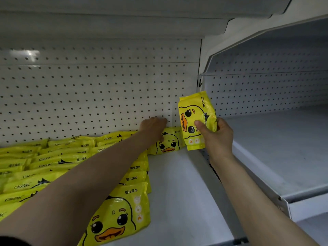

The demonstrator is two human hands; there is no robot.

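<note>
You are partway through stocking the shelf (181, 192) with yellow duck wipes. Your right hand (215, 137), at 3 o'clock of centre, has a closed grip on the held pack (195, 119). The thumb lies across the duck's face and the fingers wrap behind. The pack stands on end in the air, just above the shelf's right edge.

Your left hand (153, 127) reaches to the rear and rests on the back pack (167, 142), which leans by the pegboard (88, 95). Whether that grip pinches the pack or only steadies it cannot be told; the fingers are hidden.

The next move looks like a placing one. Turn the held pack so its duck sits level like its neighbour's, then lower it into the spot at 3 o'clock of the back pack. Keep the left hand steadying the row.

The shelf does the holding here. Rows of packs (53, 166) lie overlapped from 9 o'clock inward, with a front pack (117, 215) face up at 6 o'clock.
</note>
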